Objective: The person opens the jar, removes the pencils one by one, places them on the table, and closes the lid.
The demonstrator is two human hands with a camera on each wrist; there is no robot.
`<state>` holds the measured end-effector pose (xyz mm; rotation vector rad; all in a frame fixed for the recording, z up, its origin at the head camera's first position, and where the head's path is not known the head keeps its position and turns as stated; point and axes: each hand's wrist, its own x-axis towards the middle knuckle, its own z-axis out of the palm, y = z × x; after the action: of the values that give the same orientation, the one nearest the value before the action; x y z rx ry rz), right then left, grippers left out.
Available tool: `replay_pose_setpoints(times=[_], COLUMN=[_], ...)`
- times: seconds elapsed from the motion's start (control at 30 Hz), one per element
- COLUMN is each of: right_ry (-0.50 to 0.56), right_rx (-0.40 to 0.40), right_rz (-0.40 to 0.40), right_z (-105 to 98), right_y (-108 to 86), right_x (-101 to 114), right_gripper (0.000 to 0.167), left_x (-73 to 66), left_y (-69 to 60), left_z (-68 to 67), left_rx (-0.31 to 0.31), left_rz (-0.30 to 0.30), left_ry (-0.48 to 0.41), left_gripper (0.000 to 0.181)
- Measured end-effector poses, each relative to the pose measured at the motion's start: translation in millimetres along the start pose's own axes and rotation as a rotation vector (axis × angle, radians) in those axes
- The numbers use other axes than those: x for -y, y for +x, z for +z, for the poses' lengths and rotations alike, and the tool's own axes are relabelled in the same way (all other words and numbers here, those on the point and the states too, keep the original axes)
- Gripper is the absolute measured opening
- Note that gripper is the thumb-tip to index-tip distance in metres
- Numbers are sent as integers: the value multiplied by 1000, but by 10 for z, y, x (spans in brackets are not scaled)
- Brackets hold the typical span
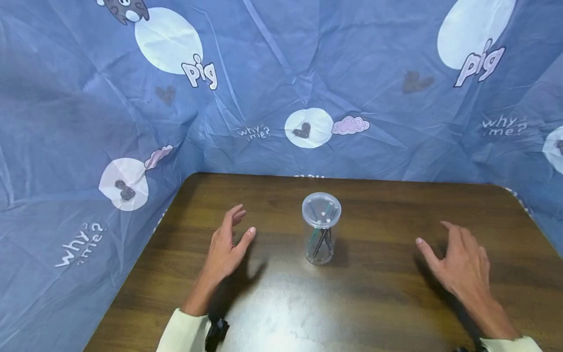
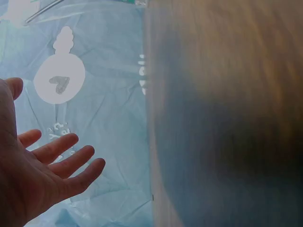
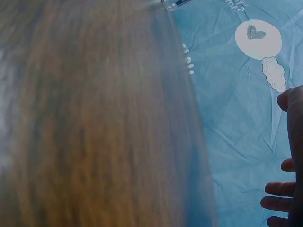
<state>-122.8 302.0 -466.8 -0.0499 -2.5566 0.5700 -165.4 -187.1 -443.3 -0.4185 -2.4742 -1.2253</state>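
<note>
A clear lidded plastic jar [image 1: 321,239] stands upright near the middle of the table in the head view. Inside it lean several thin sticks, dark and green, whose exact kind I cannot tell. To the jar's left, my left hand [image 1: 227,249] hovers over the table, fingers relaxed and spread, holding nothing. My right hand [image 1: 466,264] is farther off to the jar's right, its thumb apart from its loosely extended fingers, with nothing in it. In the left wrist view the left hand [image 2: 42,175] shows an empty palm. Only part of the right hand [image 3: 291,156] appears in the right wrist view.
The brown wooden table [image 1: 374,313] has rounded far corners and reflects light at its front. A blue printed cloth [image 1: 264,58] hangs behind it and along its sides. Dark bands sit at both wrists, by the pale sleeves [image 1: 182,332].
</note>
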Motion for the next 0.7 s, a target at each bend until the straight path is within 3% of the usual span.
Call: replay_pose_setpoints(times=[0.4,0.57,0.7], right_ry=[50,65,80], right_rx=[-22,-20,-16], right_rz=[55,55,43], right_z=[-3,-10,-25], right_y=[-23,0,13], right_x=[50,92,116], right_gripper=[65,64,62], left_x=[-80,-75,-94], left_y=[15,34,92], left_z=[136,196,225], left_rx=[50,67,83], left_rz=[-9,23,74], left_ry=[-129,-175,-163], left_gripper=[58,58,61])
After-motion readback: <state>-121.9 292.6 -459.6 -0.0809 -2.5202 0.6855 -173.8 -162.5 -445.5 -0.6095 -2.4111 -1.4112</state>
